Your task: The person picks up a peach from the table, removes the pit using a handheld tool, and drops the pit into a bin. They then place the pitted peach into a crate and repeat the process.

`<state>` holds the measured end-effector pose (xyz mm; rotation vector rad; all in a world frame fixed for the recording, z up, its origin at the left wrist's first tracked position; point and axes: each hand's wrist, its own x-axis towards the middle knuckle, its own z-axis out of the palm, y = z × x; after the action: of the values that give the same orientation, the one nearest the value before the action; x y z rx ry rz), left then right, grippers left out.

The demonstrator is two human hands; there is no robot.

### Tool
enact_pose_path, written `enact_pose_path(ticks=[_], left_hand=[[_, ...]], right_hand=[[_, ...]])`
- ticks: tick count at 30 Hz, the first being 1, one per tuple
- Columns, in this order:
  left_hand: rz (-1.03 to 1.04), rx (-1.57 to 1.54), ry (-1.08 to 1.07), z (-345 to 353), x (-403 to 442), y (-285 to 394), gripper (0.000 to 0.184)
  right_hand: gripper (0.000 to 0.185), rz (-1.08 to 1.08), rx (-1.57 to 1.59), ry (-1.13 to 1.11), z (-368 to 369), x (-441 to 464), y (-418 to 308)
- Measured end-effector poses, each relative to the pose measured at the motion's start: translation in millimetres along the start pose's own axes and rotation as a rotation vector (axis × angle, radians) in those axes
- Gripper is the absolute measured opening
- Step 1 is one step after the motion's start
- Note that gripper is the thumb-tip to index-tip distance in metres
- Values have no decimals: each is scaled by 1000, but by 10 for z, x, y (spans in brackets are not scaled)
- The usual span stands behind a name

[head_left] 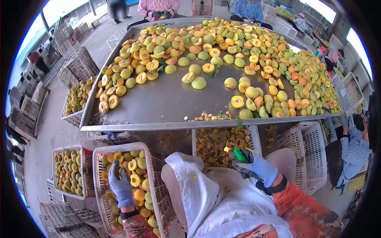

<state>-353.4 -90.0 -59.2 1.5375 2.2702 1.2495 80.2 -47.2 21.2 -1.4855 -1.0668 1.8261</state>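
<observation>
My left hand (120, 183), in a grey-blue glove with dark fingertips, reaches into a white plastic crate (149, 156) beside my left knee. Its fingers are extended and apart over the halved apricots (135, 180) there; I see nothing held. In front of my lap, my right hand (254, 164), gloved the same way, is closed around a green-handled pitting tool (239, 155). At the tool's thin wire end is a small yellow piece (226, 149), perhaps fruit. Under it stands a crate (256, 139) holding brownish pits and scraps (222, 144).
A metal table (158, 101) with a raised rim bears heaps of halved apricots (309, 85). Small pits (210, 116) lie by its near edge. A fuller crate (81, 174) stands left, more crates (313, 150) right. Co-workers (158, 8) are across and to the right (353, 146).
</observation>
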Motion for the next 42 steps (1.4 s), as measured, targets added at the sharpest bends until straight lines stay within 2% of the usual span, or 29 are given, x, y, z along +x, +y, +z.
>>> enact_pose_path(ticks=[2,3,4,5,7,9,10,12,14,15,16,18,19,20,21,22,24,25,27,28,30,31,34,36,38,40,42], left_hand=[[-9,-265,-123,530,427,586,32],[77,-326,-181,768,599,1040,30],[49,-275,-274,1059,777,1314,28],[262,-67,-336,1339,978,1553,27],[187,-69,-485,1942,1226,2054,32],[271,98,-578,2460,1474,2471,44],[291,104,-591,2716,1563,2572,44],[464,396,-469,3217,1679,2611,56],[501,492,-487,3442,1729,2607,63],[363,513,-534,3465,1705,2617,64],[219,536,-579,3456,1673,2610,65],[234,530,-603,3353,1685,2490,62],[280,377,-611,3298,1698,2353,58],[322,222,-617,3248,1657,2227,54],[61,-391,-672,3157,1529,2211,47],[56,-379,-682,3029,1449,2200,47],[-546,-1081,-960,2469,1235,2497,51],[-552,-1077,-959,2322,1141,2549,51],[-670,-1301,-1117,2090,922,2578,57],[-675,-1301,-1115,2010,817,2545,57],[-701,-1458,-1192,1888,624,2590,57],[-773,-1358,-958,1837,467,2712,54],[-870,-1384,-1047,1774,324,2544,50],[-901,-1391,-1014,1739,246,2461,49],[-620,-1158,-1121,1675,225,2398,49],[-554,-1081,-1067,1651,145,2431,48],[-448,-932,-1090,1642,101,2377,49]], right_hand=[[36,19,75,-25,-178,22,46],[38,-1,101,-24,-253,20,44],[38,-9,133,-23,-333,11,50],[39,1,124,-15,-423,-2,63],[44,-8,169,-6,-579,17,178],[45,4,154,21,-664,-3,135],[46,29,112,44,-697,-32,102],[43,23,80,84,-744,-30,62],[42,16,-212,115,-792,0,46],[47,-280,-464,122,-830,29,158],[47,-278,-453,124,-869,84,257],[49,-645,-725,175,-867,129,401],[49,-638,-712,171,-839,108,419],[48,-536,-638,218,-825,103,359],[47,-432,-564,263,-807,101,306],[47,-423,-552,259,-784,115,275],[49,-352,-639,335,-720,163,222],[49,-348,-637,331,-696,202,149],[47,-640,-605,308,-613,271,-7],[47,-636,-605,305,-542,296,-55],[44,-850,-595,363,-403,341,-159],[42,-814,-587,376,-335,316,-223],[45,-775,-768,365,-233,261,-302],[43,-784,-749,371,-186,289,-261],[42,-794,-731,383,-159,325,-264],[39,-763,-588,377,-115,358,-306],[40,-782,-590,382,-43,430,-279]])
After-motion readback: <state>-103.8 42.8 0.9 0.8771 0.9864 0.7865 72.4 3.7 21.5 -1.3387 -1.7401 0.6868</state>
